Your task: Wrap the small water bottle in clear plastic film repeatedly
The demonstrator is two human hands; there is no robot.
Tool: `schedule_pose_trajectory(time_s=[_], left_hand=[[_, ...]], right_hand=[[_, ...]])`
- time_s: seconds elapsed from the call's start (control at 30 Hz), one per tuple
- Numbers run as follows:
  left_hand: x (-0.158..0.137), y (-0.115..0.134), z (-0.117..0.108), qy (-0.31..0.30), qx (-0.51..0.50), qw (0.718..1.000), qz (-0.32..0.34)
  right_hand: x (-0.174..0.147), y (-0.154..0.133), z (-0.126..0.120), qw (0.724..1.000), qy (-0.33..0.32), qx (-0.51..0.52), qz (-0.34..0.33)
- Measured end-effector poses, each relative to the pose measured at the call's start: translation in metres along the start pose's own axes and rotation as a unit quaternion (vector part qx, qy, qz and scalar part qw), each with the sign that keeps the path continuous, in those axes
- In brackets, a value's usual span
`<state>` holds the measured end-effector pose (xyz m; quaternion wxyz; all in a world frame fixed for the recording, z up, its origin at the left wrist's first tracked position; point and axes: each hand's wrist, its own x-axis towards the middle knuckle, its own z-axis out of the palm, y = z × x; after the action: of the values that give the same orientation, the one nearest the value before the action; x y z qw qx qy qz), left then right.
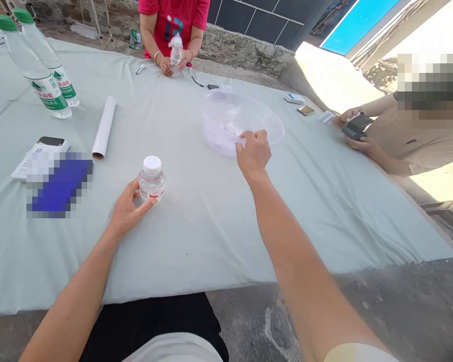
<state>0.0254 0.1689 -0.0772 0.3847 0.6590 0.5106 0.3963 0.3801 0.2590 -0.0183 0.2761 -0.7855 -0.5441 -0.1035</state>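
My left hand (127, 210) is wrapped round a small clear bottle (152, 182) with a white screw cap and red print on its label. The bottle stands upright on the tablecloth. Farther out to the right, my right hand (255, 153) has its fingers curled over the near rim of a clear plastic basin (216, 137). Some crumpled clear wrap or plastic (232, 128) shows inside the basin, but its exact kind cannot be made out. The basin appears slightly tilted.
A pale green cloth (196, 226) covers the table. On the left are two green-capped water bottles (49, 95), a white roll (104, 128), a white device (38, 156) and a blurred blue item (62, 183). A person in red (173, 22) holds a wrapped bottle; another (430, 136) holds a dark device.
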Motion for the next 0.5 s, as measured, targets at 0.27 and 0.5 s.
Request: schedule_pose_trajectory(time_s=[0.27,0.5], left_hand=[[0.001,-0.005,0.005,0.015,0.010,1.000,0.009],[0.004,-0.005,0.005,0.011,0.008,1.000,0.009]], right_hand=[[0.028,-0.026,-0.008,0.990,-0.038,0.097,-0.094],[0.113,-0.006,0.020,0.969,-0.189,0.152,0.046]])
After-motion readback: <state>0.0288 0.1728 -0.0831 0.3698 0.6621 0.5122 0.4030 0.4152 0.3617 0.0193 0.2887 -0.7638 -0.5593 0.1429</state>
